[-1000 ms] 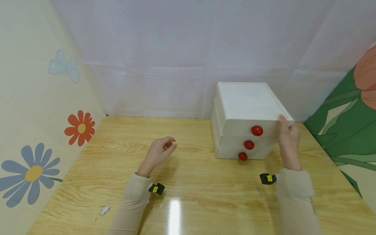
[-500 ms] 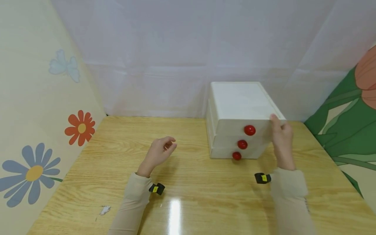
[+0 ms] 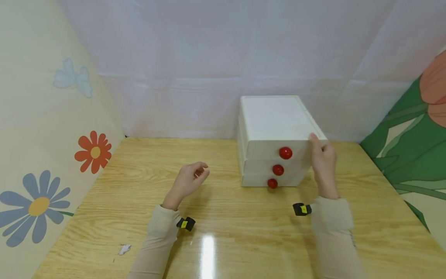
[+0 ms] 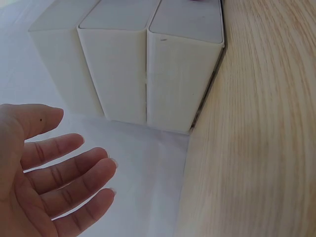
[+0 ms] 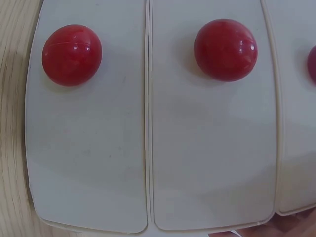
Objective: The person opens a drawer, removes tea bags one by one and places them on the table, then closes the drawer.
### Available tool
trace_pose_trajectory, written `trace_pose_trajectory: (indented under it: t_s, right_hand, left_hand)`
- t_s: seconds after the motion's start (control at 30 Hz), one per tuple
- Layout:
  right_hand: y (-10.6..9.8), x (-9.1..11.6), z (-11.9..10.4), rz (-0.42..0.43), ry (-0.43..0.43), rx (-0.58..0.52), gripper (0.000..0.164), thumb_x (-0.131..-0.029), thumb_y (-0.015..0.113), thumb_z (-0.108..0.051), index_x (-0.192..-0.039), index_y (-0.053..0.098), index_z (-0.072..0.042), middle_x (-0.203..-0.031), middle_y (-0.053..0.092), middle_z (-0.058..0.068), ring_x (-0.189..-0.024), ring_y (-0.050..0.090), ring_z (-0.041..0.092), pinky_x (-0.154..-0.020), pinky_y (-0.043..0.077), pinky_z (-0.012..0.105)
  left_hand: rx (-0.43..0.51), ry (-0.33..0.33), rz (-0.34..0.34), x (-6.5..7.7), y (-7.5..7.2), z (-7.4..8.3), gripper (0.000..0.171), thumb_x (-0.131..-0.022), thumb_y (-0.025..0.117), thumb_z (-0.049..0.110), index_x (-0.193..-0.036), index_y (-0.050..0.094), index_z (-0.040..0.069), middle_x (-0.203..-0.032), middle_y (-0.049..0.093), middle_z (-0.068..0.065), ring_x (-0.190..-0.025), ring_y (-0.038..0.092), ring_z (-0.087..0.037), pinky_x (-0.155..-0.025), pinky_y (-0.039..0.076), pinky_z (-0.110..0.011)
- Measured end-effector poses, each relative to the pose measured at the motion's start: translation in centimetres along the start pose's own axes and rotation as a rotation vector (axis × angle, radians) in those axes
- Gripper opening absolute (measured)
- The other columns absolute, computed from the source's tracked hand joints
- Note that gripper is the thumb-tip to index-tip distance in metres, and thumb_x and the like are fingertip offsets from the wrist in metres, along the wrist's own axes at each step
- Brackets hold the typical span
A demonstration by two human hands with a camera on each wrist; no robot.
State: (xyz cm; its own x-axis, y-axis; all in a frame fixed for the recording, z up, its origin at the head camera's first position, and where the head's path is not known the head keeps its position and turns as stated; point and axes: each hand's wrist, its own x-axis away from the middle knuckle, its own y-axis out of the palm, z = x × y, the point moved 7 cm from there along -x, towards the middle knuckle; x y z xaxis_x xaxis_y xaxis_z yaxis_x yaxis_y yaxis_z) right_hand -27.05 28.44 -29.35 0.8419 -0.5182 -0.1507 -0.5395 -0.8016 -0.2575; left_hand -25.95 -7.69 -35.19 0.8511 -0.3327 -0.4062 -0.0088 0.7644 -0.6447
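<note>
A white three-drawer cabinet point(image 3: 275, 116) with round red knobs point(image 3: 285, 153) stands on the wooden table against the back curtain. At its front right edge my right hand point(image 3: 324, 168) holds it, with the thumb at the upper front corner and the other fingers along the right side, mostly hidden. The right wrist view shows the drawer fronts point(image 5: 212, 138) close up, with a bit of that hand at the lower right. My left hand point(image 3: 189, 180) hovers left of the cabinet, fingers loosely curved around nothing. In the left wrist view its palm faces the cabinet's side point(image 4: 182, 79), apart from it.
The wooden table point(image 3: 223, 217) reaches back to a pale curtain point(image 3: 181, 77). Painted panels with flowers point(image 3: 95, 152) and leaves point(image 3: 414, 155) flank it on both sides. A small whitish patch point(image 3: 124, 249) marks the tabletop at the front left.
The cabinet has slid left along the table, with my right hand moving left along with it. My left hand has stayed in place.
</note>
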Motion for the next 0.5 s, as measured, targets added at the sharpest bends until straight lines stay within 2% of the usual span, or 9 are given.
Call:
trace_pose_trajectory:
  t_s: [0.23, 0.5]
  right_hand:
    - [0.9, 0.4, -0.2, -0.026, 0.006, 0.035, 0.059, -0.089, 0.049, -0.046, -0.125, 0.052, 0.001, -0.106, 0.05, 0.011, -0.083, 0.045, 0.01, -0.071, 0.04, 0.023]
    - [1.7, 0.4, -0.3, -0.048, -0.011, 0.03, 0.059, -0.089, 0.049, -0.046, -0.123, 0.052, 0.002, -0.104, 0.051, 0.012, -0.082, 0.044, 0.011, -0.069, 0.04, 0.022]
  left_hand:
    - [0.0, -0.001, -0.004, -0.1, 0.2, -0.1, 0.023, -0.09, 0.057, 0.015, -0.102, 0.064, -0.004, -0.079, 0.065, -0.007, -0.066, 0.058, -0.014, -0.061, 0.051, -0.026]
    - [-0.01, -0.007, -0.003, -0.3, 0.5, 0.2, 0.022, -0.091, 0.056, 0.015, -0.102, 0.064, -0.002, -0.078, 0.065, -0.006, -0.066, 0.058, -0.014, -0.061, 0.051, -0.026]
